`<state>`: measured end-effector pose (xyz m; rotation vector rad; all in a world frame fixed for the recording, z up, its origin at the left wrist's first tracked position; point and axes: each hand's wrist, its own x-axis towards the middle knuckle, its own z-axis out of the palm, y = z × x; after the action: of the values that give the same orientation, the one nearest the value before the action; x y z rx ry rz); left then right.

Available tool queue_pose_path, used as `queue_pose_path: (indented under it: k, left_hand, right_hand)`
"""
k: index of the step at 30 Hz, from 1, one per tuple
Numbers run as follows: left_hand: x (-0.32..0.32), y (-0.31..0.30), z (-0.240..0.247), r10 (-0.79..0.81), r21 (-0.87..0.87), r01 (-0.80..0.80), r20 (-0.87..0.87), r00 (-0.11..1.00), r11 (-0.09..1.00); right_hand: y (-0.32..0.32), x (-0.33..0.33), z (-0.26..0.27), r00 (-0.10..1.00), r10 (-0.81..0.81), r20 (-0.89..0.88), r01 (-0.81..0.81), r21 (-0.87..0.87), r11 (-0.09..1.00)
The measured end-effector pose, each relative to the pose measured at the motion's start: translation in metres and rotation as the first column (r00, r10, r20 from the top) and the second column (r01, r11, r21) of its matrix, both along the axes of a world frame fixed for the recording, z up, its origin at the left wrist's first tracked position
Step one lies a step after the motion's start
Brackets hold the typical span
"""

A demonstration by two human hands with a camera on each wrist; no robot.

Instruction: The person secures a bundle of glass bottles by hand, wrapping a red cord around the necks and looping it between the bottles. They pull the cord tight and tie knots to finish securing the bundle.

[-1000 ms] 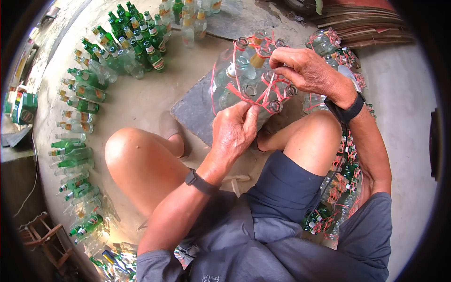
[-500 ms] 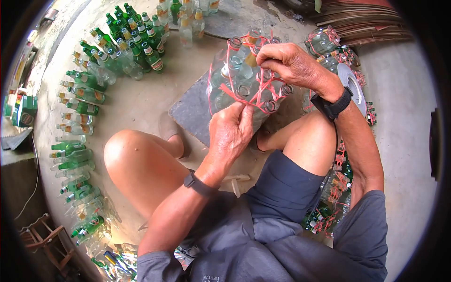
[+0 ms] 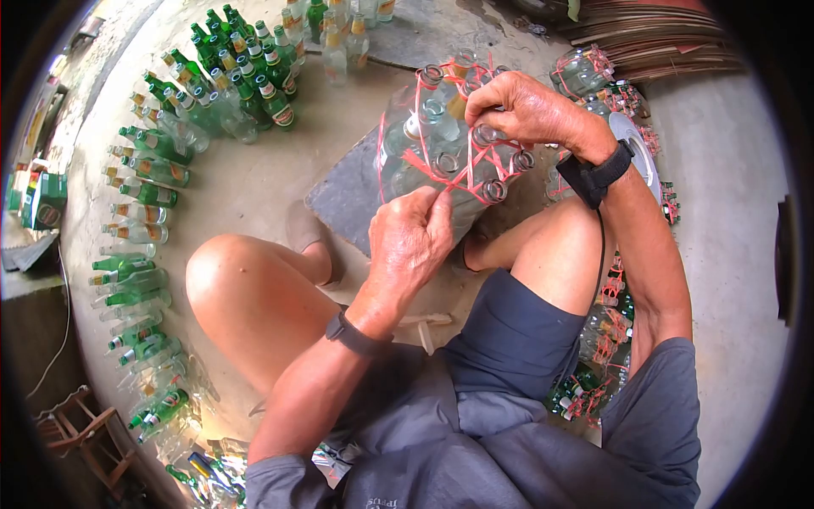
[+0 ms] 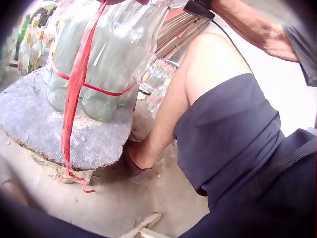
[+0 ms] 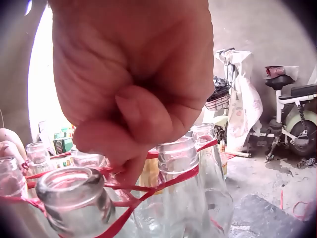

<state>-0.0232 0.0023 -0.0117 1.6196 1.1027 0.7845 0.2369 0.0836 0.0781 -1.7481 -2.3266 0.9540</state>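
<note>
A bundle of clear glass bottles [image 3: 441, 140] stands on a grey slab [image 3: 343, 199] between my knees, laced at the necks with red string [image 3: 462, 165]. My left hand [image 3: 432, 199] pinches the string at the bundle's near side. My right hand [image 3: 479, 106] curls over the far bottle necks, its fingers hooked into the string. In the left wrist view the string [image 4: 74, 99] hangs taut down the bottles [image 4: 106, 54] to the slab [image 4: 49, 129]. Close up in the right wrist view, my curled right hand [image 5: 131, 163] is above the bottle necks [image 5: 178, 153] and the crossed string [image 5: 163, 184].
Several green and clear bottles [image 3: 225, 76] stand and lie in rows on the concrete floor to the left. Tied bottle bundles [image 3: 610, 310] sit at my right, beside a round disc [image 3: 640, 157]. Stacked sheets [image 3: 653, 42] lie at the back. A scooter [image 5: 292, 116] stands beyond.
My right hand has shifted slightly up and left over the necks, tightening the string. The left hand has kept its pinch on the string and drawn back a little.
</note>
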Motion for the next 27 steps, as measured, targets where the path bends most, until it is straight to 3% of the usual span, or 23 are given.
queue_pose_path:
  k: [3, 6, 10, 12, 13, 15, 16, 20, 23, 24, 27]
  left_hand:
    - [-0.009, 0.000, 0.010, -0.034, -0.011, 0.033, -0.021, 0.999, 0.999]
    - [-0.016, -0.002, 0.010, -0.050, 0.002, 0.050, -0.006, 0.999, 0.999]
    - [-0.027, -0.005, 0.008, -0.086, 0.052, 0.088, -0.038, 0.996, 0.995]
    - [-0.031, -0.005, 0.011, -0.082, 0.047, 0.084, -0.039, 0.996, 0.995]
    - [-0.033, -0.004, 0.013, -0.080, 0.039, 0.081, -0.033, 0.996, 0.996]
    - [-0.035, -0.005, 0.014, -0.075, 0.032, 0.076, -0.032, 0.997, 0.997]
    - [-0.035, -0.005, 0.013, -0.082, 0.021, 0.082, -0.032, 0.996, 0.996]
    - [-0.035, -0.004, 0.014, -0.096, 0.043, 0.097, -0.030, 0.995, 0.994]
    - [-0.037, -0.003, 0.012, -0.100, 0.033, 0.102, -0.054, 0.994, 0.994]
    - [-0.037, -0.003, 0.012, -0.103, 0.031, 0.105, -0.056, 0.993, 0.994]
    - [-0.036, -0.004, 0.014, -0.097, 0.032, 0.098, -0.047, 0.994, 0.995]
  right_hand:
    - [-0.005, -0.009, 0.016, 0.998, -0.054, -0.037, 0.050, -0.116, 0.992]
    - [-0.006, -0.005, 0.007, 0.991, -0.061, -0.119, 0.048, -0.108, 0.993]
    - [-0.013, -0.006, 0.008, 0.996, -0.014, -0.084, 0.010, -0.052, 0.999]
    - [-0.018, -0.008, -0.002, 0.987, 0.145, -0.069, -0.119, 0.292, 0.949]
    - [-0.025, -0.011, -0.002, 0.987, 0.145, -0.072, -0.118, 0.292, 0.949]
    - [-0.048, -0.023, 0.001, 0.997, -0.074, -0.033, 0.080, 0.383, 0.920]
    - [-0.055, -0.027, 0.000, 1.000, -0.026, 0.013, 0.016, 0.495, 0.869]
    - [-0.092, -0.056, 0.000, 0.981, -0.189, 0.046, 0.132, 0.559, 0.819]
    - [-0.103, -0.066, 0.005, 0.957, -0.242, 0.159, 0.119, 0.547, 0.829]
    - [-0.103, -0.070, -0.003, 0.953, -0.253, 0.169, 0.091, 0.635, 0.767]
    - [-0.104, -0.077, -0.003, 0.931, -0.285, 0.230, 0.072, 0.648, 0.759]
